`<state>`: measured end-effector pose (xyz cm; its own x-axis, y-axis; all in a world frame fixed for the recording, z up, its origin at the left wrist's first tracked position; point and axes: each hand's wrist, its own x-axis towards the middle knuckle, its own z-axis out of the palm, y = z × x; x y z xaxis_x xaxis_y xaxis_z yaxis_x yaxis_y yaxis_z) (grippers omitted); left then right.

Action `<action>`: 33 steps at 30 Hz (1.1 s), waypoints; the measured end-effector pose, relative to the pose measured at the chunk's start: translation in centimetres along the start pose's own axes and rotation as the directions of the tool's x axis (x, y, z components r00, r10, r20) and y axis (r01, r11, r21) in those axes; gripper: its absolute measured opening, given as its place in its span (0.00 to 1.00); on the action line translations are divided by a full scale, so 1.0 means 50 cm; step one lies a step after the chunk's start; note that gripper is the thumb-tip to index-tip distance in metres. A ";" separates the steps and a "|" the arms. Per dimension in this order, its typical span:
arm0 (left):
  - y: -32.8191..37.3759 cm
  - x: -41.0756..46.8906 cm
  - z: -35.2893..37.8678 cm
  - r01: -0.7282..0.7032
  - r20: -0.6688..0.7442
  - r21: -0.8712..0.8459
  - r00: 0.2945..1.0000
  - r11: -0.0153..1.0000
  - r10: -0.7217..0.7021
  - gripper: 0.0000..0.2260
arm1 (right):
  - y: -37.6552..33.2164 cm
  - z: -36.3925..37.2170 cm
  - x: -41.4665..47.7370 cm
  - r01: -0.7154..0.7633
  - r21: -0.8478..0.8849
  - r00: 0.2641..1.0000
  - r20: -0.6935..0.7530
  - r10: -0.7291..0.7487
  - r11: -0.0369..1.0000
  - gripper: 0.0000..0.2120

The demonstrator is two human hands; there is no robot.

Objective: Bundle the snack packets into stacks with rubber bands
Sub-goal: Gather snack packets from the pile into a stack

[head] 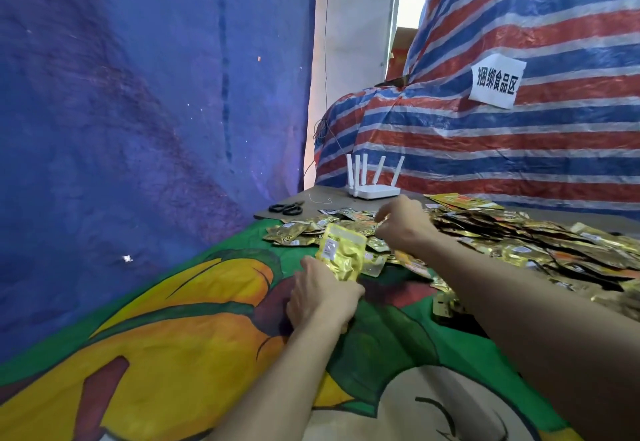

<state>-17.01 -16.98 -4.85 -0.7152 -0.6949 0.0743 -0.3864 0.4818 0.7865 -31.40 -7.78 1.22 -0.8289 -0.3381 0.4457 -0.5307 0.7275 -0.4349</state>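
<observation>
Gold foil stack: the held stack (341, 255) of snack packets stands nearly upright above the printed cloth (180, 329), just in front of the heap.
Left hand: the left hand (322, 296) grips the stack's lower end with fingers curled round it; no band shows on it.
Right hand: the right hand (403, 224) reaches over the loose packets (519, 236) with fingers bent down onto them; whether they pinch a packet I cannot tell.
Step in hand: probably gathering one more packet to add before banding.
Risk, slipping: foil is slick and the stack is held at one end only, so a loosened grip while the other hand is busy could let the packets fan out or slide apart.
Risk, dragging: the heap is overlapped and tangled, so lifting one packet may pull its neighbours along or push some off the edge of the counter (313, 196).
Risk, banding: a band stretched over uneven edges could roll off or crumple the packets.
Band supply: no rubber band is plainly seen; a thin pale loop (320, 199) by the scissors (287, 208) may be one.
Around: a white router (375, 182) stands behind the heap, a striped tarp (485, 135) with a paper sign (497, 80) rises on the right, and a blue tarp (138, 94) hangs on the left.
In the way: the right forearm crosses the heap; the scissors and router lie well clear of both hands.
</observation>
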 end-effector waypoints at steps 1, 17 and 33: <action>-0.003 0.004 -0.002 0.030 -0.045 -0.052 0.998 0.998 -0.033 0.29 | -0.010 0.021 0.002 0.001 0.068 0.999 0.032 -0.003 0.998 0.10; -0.024 0.035 0.013 0.036 -0.128 -0.154 0.990 0.987 -0.057 0.25 | 0.025 0.091 0.047 -0.117 -0.178 0.867 0.462 0.188 0.977 0.23; -0.001 -0.016 -0.033 0.254 0.395 -0.747 0.913 0.614 0.101 0.15 | -0.022 -0.179 -0.283 -0.128 0.608 0.991 0.046 0.126 0.783 0.05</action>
<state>-15.47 -17.33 -3.91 -0.9222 -0.3751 -0.0943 0.0155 -0.2794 0.9601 -17.52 1.55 2.38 -0.8965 -0.2708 0.3507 -0.4174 0.2503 -0.8736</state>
